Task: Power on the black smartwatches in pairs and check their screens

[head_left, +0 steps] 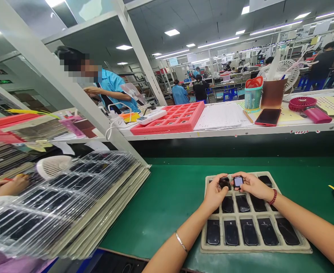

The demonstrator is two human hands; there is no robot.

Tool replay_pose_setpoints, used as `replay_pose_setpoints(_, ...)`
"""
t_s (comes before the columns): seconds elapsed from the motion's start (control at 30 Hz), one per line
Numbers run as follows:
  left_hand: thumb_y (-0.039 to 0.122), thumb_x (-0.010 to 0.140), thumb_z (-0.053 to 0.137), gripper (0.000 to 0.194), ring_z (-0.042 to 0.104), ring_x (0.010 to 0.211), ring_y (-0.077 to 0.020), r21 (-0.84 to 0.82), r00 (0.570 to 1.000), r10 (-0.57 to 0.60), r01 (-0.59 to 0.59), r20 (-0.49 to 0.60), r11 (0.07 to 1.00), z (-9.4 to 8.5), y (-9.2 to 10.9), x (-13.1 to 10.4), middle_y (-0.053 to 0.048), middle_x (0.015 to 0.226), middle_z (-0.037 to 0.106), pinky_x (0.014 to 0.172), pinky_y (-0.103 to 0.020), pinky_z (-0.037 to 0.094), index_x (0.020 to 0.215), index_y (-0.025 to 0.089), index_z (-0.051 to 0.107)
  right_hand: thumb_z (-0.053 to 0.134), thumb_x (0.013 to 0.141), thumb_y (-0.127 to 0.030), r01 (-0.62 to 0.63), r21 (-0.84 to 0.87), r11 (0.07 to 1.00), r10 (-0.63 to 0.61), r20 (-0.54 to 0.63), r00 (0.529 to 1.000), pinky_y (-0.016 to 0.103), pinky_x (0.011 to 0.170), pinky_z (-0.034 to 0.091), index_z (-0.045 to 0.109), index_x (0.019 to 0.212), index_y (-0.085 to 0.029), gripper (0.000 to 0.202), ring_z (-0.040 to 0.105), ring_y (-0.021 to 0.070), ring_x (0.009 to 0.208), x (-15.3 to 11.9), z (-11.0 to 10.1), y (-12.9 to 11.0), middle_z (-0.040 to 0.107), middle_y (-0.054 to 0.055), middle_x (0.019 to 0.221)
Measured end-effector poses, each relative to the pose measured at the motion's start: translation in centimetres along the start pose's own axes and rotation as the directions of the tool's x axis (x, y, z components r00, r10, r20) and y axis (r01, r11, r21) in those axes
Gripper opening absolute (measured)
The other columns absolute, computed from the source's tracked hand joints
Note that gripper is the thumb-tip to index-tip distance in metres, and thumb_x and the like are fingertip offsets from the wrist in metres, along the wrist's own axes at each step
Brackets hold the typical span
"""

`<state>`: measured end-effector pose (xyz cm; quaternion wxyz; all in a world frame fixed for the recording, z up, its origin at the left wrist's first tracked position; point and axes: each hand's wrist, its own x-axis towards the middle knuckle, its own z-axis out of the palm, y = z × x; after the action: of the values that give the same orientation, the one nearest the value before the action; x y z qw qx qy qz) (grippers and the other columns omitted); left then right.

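Over the back row of a beige moulded tray point(257, 249), both my hands are close together, each with a small device. My left hand point(216, 192) grips a dark, rounded square device point(224, 182) between thumb and fingers. In my right hand point(253, 184) is a similar device point(238, 181) with a pale, lit-looking face. The two devices are side by side with a small gap. Black, rounded rectangular pieces point(250, 232) lie in the tray's compartments, some partly hidden by my hands and forearms.
Stacked trays with clear covers point(98, 197) stand at the left of the green table point(155, 212). A shelf point(167, 137) behind holds a red foam tray point(169, 118), papers, a phone point(268, 116) and a pink fan point(302, 103). Another person's hands point(11, 185) show at far left.
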<state>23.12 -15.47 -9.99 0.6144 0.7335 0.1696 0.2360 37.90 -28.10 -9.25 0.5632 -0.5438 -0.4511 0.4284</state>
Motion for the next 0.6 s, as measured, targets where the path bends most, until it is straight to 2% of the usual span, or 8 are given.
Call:
replay_pose_setpoints(0.13,0.012,0.073,0.052,0.033,0.059,0.084,-0.0172,-0.009,1.0,0.014,-0.015,-0.006,1.0,-0.06,-0.09,0.17,-0.007,0.096,0.064,0.073,-0.027,0.048,0.106,0.016,0.057,0.057,0.07,-0.014,0.041,0.019,0.999,-0.041,0.03,0.999,0.035,0.082,0.05,0.054,0.111,-0.021,0.042,0.061,0.0175,0.089,-0.12,0.34,-0.36,0.061,0.006,0.108)
replay_pose_setpoints(0.3,0.001,0.065,0.046,0.05,0.058,0.084,-0.0148,-0.019,0.999,0.029,-0.029,0.015,0.999,-0.09,-0.42,0.28,-0.005,0.1,0.061,0.068,-0.023,0.047,0.111,0.018,0.053,0.056,0.069,-0.012,0.078,0.041,0.996,-0.08,0.05,0.995,0.037,0.087,0.049,0.055,0.11,-0.021,0.042,0.058,0.0186,0.095,-0.17,0.52,-0.52,0.057,0.006,0.113)
replay_pose_setpoints(0.47,0.004,0.067,0.049,0.047,0.059,0.081,-0.015,0.014,1.0,0.017,-0.017,0.016,1.0,-0.11,-0.39,0.2,-0.005,0.101,0.061,0.065,-0.022,0.048,0.111,0.018,0.054,0.055,0.072,-0.016,0.036,0.017,0.999,-0.037,0.036,0.999,0.035,0.082,0.051,0.054,0.111,-0.021,0.04,0.061,0.0174,0.088,-0.17,0.48,-0.64,0.061,0.006,0.106)
replay_pose_setpoints(0.6,0.01,0.072,0.052,0.037,0.059,0.09,-0.0183,0.025,0.999,0.047,-0.047,0.014,0.999,-0.22,-0.32,0.19,-0.007,0.105,0.063,0.078,-0.028,0.049,0.107,0.018,0.058,0.052,0.076,-0.02,-0.029,-0.05,0.998,0.029,0.0,1.0,0.031,0.07,0.052,0.054,0.113,-0.021,0.037,0.063,0.0164,0.077,-0.17,0.3,-0.54,0.063,0.006,0.1)
